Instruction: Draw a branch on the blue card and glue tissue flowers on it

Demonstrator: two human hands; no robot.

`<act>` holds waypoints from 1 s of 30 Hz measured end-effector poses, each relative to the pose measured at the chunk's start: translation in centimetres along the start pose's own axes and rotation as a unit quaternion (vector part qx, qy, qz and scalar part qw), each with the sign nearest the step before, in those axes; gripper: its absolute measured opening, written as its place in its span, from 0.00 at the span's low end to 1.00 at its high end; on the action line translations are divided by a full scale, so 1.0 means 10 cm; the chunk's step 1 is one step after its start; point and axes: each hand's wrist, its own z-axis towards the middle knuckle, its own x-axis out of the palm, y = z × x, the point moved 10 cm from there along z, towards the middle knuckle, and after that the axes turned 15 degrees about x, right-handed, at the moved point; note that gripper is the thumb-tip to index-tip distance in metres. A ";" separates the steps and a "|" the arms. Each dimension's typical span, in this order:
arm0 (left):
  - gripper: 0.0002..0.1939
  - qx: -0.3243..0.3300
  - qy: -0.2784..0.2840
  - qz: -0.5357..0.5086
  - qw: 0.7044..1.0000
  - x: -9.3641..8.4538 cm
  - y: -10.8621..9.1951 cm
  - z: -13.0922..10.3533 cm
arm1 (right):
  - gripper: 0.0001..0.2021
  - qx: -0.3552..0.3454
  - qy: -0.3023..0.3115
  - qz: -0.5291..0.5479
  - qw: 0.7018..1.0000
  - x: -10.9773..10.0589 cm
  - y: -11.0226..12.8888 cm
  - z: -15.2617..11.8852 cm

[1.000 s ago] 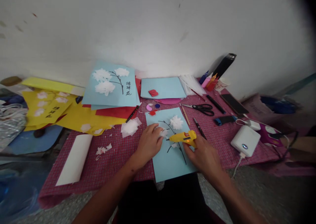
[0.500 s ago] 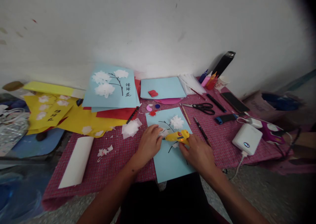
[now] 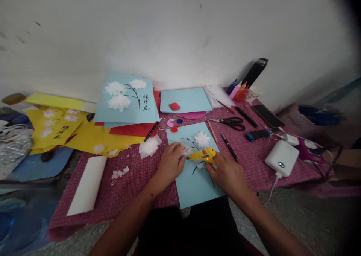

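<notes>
In my right hand is a yellow glue gun, a small orange light glowing on it, its nozzle pointing left. My left hand is closed, fingertips pinching a bit of white tissue paper right at the nozzle. Beneath both hands lies a light blue sheet with dark branch lines drawn on it. A white paper flower sits on its upper part. Another small white piece lies below the glue gun, partly hidden by my right hand.
Left of the sheet is a stack of white tissue squares. A finished flower card leans at the back. To the right are scissors, a black marker, a phone and a white power bank with a cable.
Both hands stay almost in place. My right hand and the glue gun have shifted very slightly; the left still pinches the tissue at the nozzle.
</notes>
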 end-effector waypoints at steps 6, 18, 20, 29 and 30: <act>0.15 0.001 0.002 0.001 1.000 0.00 0.00 0.01 | 0.10 0.003 0.013 -0.003 1.000 -0.02 0.00 0.01; 0.15 0.002 -0.002 -0.005 1.000 0.01 0.00 0.00 | 0.10 -0.002 0.015 -0.013 1.000 -0.12 0.03 0.04; 0.15 0.002 -0.001 -0.004 1.000 0.01 0.01 0.00 | 0.10 0.003 0.015 -0.012 1.000 -0.11 0.02 0.04; 0.15 -0.003 0.007 0.001 1.000 0.02 0.02 0.00 | 0.15 0.129 0.094 0.137 0.978 -0.01 -0.55 0.08; 0.15 -0.002 0.008 0.001 1.000 0.02 0.02 0.00 | 0.16 0.144 0.108 0.147 0.973 0.02 -0.63 0.08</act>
